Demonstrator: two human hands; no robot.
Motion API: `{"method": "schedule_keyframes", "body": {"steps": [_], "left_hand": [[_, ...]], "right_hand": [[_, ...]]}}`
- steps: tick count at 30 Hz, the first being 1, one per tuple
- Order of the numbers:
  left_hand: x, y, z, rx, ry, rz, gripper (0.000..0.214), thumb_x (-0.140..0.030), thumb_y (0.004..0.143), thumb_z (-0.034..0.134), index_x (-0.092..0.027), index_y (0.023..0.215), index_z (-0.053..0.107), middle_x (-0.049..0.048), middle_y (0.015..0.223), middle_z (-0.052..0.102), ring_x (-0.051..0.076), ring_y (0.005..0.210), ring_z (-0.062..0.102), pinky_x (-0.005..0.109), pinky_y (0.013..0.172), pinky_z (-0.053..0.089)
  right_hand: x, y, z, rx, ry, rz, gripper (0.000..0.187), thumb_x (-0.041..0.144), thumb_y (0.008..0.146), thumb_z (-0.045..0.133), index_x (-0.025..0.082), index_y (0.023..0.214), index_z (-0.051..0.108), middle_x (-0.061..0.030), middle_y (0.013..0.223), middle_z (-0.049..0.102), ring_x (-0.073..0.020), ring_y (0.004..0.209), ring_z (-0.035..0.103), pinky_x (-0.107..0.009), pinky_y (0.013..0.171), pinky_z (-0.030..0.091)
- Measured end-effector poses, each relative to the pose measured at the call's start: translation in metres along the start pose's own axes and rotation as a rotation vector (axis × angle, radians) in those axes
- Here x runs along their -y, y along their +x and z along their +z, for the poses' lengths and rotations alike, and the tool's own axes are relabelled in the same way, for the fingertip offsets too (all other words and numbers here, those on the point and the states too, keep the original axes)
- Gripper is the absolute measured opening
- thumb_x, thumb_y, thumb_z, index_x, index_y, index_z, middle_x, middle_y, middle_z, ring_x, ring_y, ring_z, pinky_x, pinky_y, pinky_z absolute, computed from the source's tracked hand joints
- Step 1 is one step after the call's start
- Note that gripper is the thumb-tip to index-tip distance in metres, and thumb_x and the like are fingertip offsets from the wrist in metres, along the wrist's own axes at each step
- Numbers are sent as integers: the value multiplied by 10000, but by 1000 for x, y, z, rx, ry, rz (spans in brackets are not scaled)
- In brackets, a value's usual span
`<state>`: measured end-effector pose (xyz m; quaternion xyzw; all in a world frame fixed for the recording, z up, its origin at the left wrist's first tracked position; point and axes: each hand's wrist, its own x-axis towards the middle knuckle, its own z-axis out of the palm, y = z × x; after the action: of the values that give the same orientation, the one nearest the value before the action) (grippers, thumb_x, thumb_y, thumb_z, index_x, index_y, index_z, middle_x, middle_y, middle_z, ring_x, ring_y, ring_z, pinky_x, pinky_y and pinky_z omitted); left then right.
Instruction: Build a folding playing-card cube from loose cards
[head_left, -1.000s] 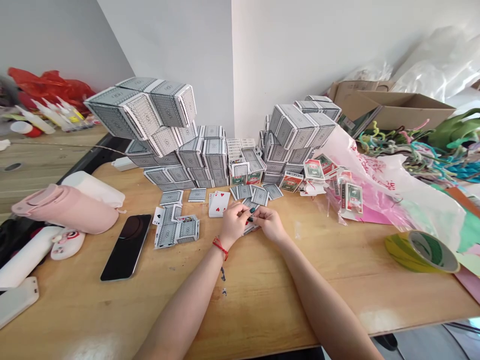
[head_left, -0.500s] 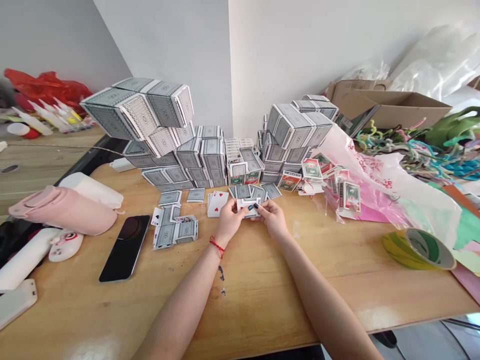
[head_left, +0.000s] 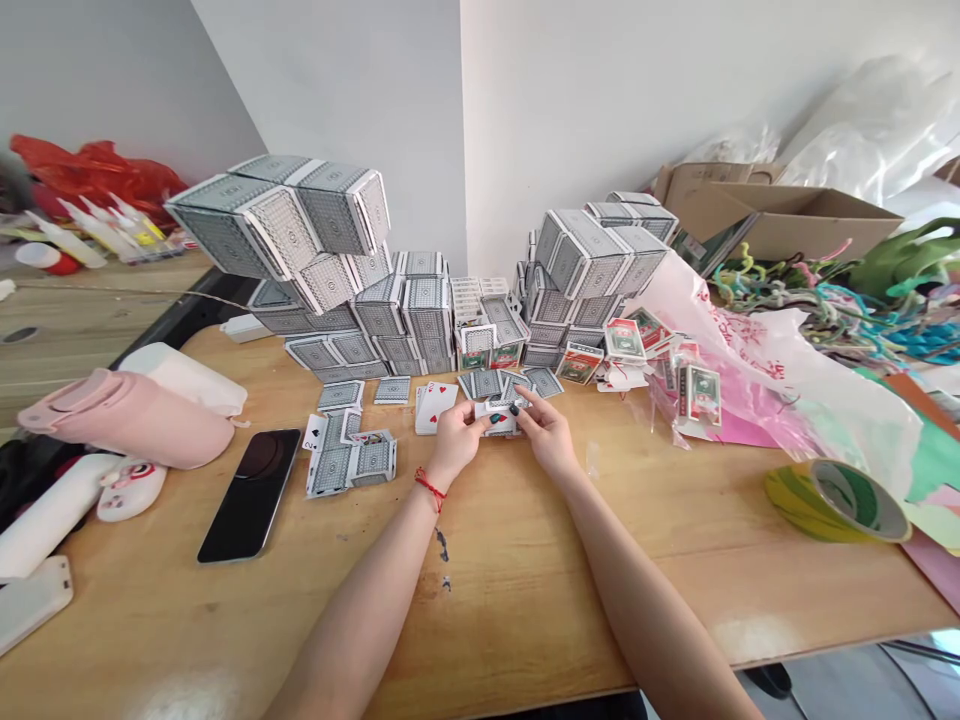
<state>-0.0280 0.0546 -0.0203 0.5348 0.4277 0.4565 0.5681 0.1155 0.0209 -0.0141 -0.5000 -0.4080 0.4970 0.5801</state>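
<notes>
My left hand point(head_left: 452, 441) and my right hand point(head_left: 548, 434) meet over the wooden table point(head_left: 525, 570), both pinching a small folded playing card piece point(head_left: 500, 416) between their fingertips. A red string bracelet circles my left wrist. Loose cards point(head_left: 510, 384) lie face down just beyond the hands, and a few face-up cards point(head_left: 434, 405) with red hearts lie to the left. A flat joined card assembly point(head_left: 351, 461) rests further left. Behind stand large blocks of card cubes, one on the left point(head_left: 300, 235) and one on the right point(head_left: 592, 265).
A black phone point(head_left: 252, 491), a pink bottle point(head_left: 131, 417) and white items lie at the left. Card boxes point(head_left: 694, 390) sit on a pink plastic bag point(head_left: 757, 370) at the right, with a tape roll point(head_left: 840, 500), a cardboard box point(head_left: 780, 215) and coloured pipe cleaners point(head_left: 825, 300).
Both hands have lifted the folded card piece slightly and shifted a little away from me; the fingers have changed their grip on it. Everything else on the table is unchanged.
</notes>
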Motion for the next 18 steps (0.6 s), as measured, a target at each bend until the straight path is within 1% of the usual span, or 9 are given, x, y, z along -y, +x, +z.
{"method": "schedule_keyframes", "body": {"steps": [2, 4, 6, 8, 9, 11, 13, 15, 18], "left_hand": [[2, 0, 0, -19, 51, 22, 230, -315, 657, 661, -127, 789, 645, 28, 706, 641, 140, 655, 564, 247, 628, 432], [3, 0, 1, -87, 88, 50, 205, -314, 684, 636, -133, 780, 634, 21, 703, 627, 136, 665, 555, 235, 625, 425], [1, -1, 2, -169, 120, 78, 188, -322, 724, 593, -142, 770, 619, 10, 687, 608, 123, 638, 532, 219, 593, 406], [-1, -1, 1, -214, 166, 98, 199, -339, 761, 549, -149, 760, 607, -2, 650, 582, 110, 584, 493, 208, 541, 375], [-2, -1, 1, -211, 195, 107, 208, -346, 773, 535, -151, 762, 606, -4, 641, 575, 107, 567, 479, 207, 525, 364], [-3, -3, 1, -164, 248, 131, 212, -347, 788, 519, -156, 787, 612, 4, 667, 588, 114, 583, 489, 210, 532, 369], [-4, -6, 2, -89, 304, 169, 206, -334, 803, 501, -166, 816, 618, 15, 719, 610, 127, 637, 515, 217, 572, 387], [-5, -9, 4, -43, 367, 197, 207, -328, 820, 475, -176, 815, 616, 16, 718, 608, 132, 656, 516, 221, 594, 387], [-5, -12, 7, -57, 401, 188, 234, -363, 829, 463, -181, 796, 607, 4, 650, 572, 126, 606, 485, 221, 570, 365]], "right_hand": [[1, 0, -1, -29, -54, -24, 314, 390, 680, 654, 185, 916, 631, 12, 649, 617, -111, 561, 551, -258, 548, 490], [0, -1, -1, -21, -34, 10, 287, 416, 655, 673, 181, 812, 620, -3, 647, 633, -131, 559, 575, -280, 558, 500], [0, -2, 0, 35, -6, 78, 292, 433, 625, 697, 184, 720, 575, -9, 614, 636, -150, 536, 593, -302, 552, 510], [0, -4, 1, 112, -12, 136, 311, 434, 611, 711, 188, 665, 529, -4, 568, 627, -154, 501, 595, -300, 527, 504], [0, -5, 2, 139, -23, 154, 317, 438, 617, 707, 189, 653, 514, 1, 549, 618, -152, 488, 592, -289, 511, 494], [1, -6, 4, 159, -43, 161, 320, 461, 648, 676, 190, 649, 504, 17, 524, 591, -138, 464, 569, -262, 474, 462], [1, -7, 6, 141, -52, 125, 319, 481, 679, 640, 190, 662, 509, 39, 512, 544, -105, 436, 507, -225, 433, 403], [1, -7, 7, 129, -44, 82, 315, 479, 691, 631, 191, 674, 505, 61, 501, 485, -73, 419, 420, -198, 405, 328], [1, -8, 9, 150, -16, 63, 306, 463, 699, 632, 193, 685, 489, 72, 497, 432, -59, 425, 343, -189, 402, 260]]}}
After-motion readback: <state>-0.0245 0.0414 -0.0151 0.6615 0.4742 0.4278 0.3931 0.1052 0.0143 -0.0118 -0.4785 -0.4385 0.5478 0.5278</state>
